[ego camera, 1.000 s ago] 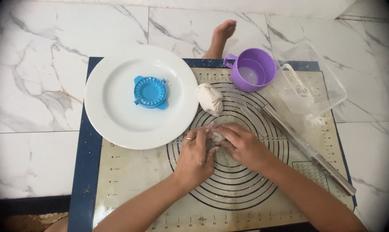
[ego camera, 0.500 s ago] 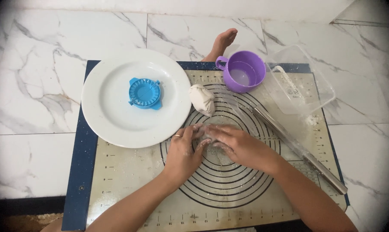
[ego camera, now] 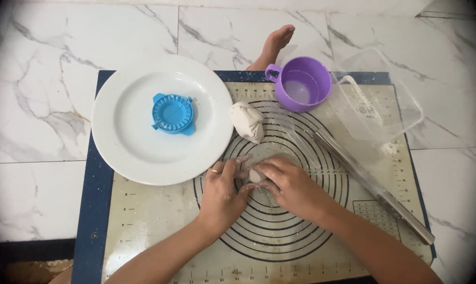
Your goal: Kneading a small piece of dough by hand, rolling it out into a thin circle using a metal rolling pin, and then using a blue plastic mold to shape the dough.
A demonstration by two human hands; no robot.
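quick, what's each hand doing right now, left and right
Left hand: fingers curled against the small dough piece on the baking mat.
Right hand: cupped around the same dough piece, pressing it with the left.

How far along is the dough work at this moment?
Early. Done: the floured mat is laid out and a small piece has been taken from the dough lump. In hand: the left hand and right hand cup that small dough piece between their fingers. Left: the rolling pin lies untouched, and the blue dumpling press sits empty on the white plate.
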